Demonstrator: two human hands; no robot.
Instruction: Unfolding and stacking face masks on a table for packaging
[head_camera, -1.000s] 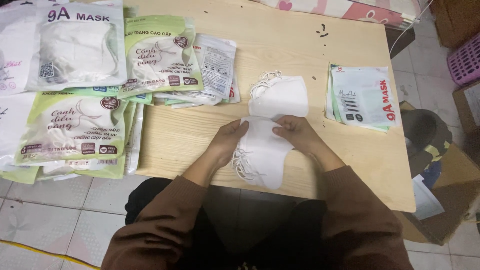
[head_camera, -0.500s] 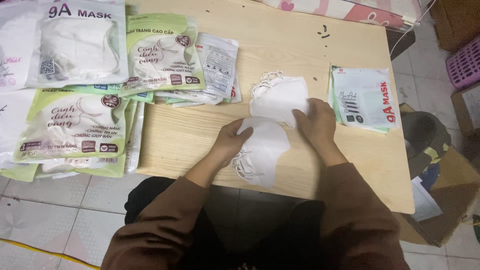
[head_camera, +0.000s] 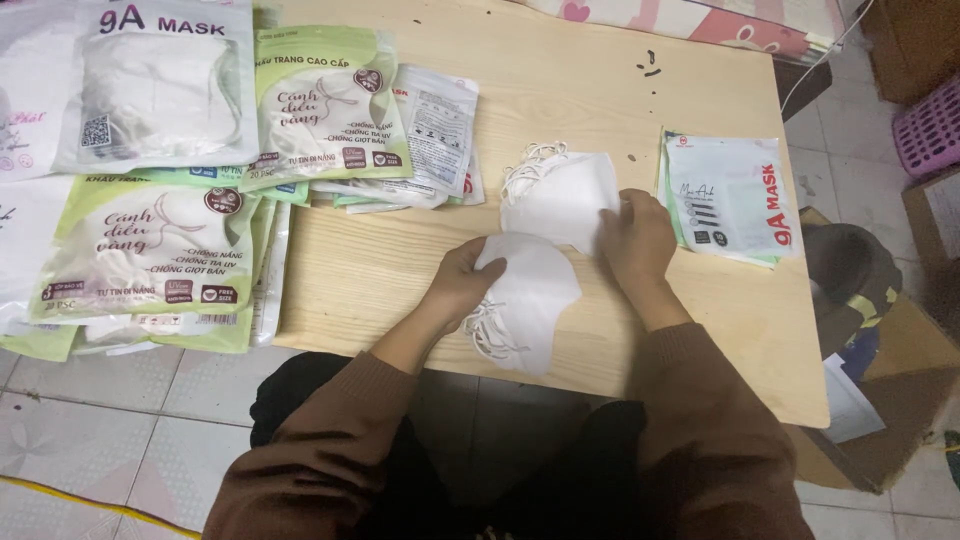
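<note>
- The left hand (head_camera: 462, 285) grips the near stack of white masks (head_camera: 528, 300) by its left edge, on the table (head_camera: 400, 270).
- The right hand (head_camera: 636, 235) rests on the far mask stack (head_camera: 555, 195) — fingers seemingly pinching its right edge.
- Flat mask packets (head_camera: 728, 195) lie just right; green-and-white packets (head_camera: 150, 250) are spread left.

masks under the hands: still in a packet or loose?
Loose. Two bare white mask stacks lie unwrapped on the wooden table, ear loops showing; left hand and right hand rest on them.

Light wooden table (head_camera: 600, 100) — white masks (head_camera: 555, 195), packaged mask bags (head_camera: 325, 105), flat pouches (head_camera: 730, 195)
</note>
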